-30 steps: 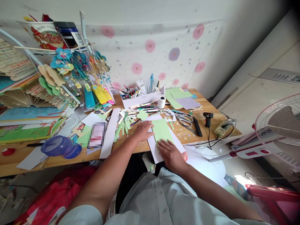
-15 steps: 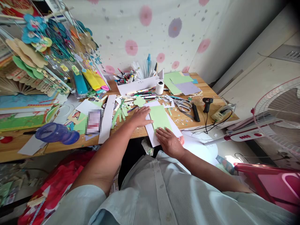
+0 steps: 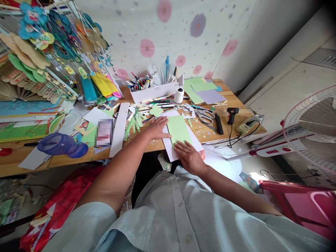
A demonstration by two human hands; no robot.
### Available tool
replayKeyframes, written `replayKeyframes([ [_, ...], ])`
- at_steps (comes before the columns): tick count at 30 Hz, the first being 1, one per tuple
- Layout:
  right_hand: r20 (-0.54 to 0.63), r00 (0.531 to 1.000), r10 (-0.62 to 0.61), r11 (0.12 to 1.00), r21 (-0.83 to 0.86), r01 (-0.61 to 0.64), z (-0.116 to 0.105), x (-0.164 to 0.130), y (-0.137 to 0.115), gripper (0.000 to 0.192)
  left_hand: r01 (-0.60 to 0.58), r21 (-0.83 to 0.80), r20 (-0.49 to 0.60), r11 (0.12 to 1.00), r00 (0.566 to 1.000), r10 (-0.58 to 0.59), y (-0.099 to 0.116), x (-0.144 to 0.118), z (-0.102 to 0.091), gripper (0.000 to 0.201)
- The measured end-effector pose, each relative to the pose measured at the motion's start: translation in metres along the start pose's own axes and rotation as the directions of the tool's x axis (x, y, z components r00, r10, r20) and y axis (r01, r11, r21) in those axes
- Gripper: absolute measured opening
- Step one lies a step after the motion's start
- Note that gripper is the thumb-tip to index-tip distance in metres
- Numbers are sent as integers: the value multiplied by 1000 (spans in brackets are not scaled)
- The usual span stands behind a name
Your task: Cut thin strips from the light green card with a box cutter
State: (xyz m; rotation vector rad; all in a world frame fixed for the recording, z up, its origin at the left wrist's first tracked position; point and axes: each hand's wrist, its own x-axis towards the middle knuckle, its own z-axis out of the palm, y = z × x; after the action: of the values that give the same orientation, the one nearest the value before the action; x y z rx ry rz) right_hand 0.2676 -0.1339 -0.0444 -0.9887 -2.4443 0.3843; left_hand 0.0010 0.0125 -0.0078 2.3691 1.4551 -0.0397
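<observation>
A pale green sheet of paper lies on a white sheet at the table's front edge. My left hand rests at the green sheet's left side, fingers stretched out, fingertips at its upper left edge. My right hand lies flat on the sheet's lower edge with fingers extended. Neither hand grips anything. A green flower-shaped cutout sits just beyond my left hand, and green paper strips lie to its left.
Scissors, a black-handled tool and a glue gun lie to the right. Behind stand a thread spool and a pen box. A blue cup lies at left. A fan stands at far right.
The camera view has shifted slightly. Both hands keep nearly the same places on the green sheet, and no object has visibly moved.
</observation>
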Motion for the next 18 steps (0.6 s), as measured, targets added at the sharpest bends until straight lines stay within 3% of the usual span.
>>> replayKeyframes([
  [9,7,999,-32,999,-30,32,0,0,0,51,18,16,1,1000,1000,-18,4,-1,1,116],
  [18,28,999,-25,997,-69,27,1,1,-3,51,-40,12,-180,999,983,42,3,-5,6,100],
])
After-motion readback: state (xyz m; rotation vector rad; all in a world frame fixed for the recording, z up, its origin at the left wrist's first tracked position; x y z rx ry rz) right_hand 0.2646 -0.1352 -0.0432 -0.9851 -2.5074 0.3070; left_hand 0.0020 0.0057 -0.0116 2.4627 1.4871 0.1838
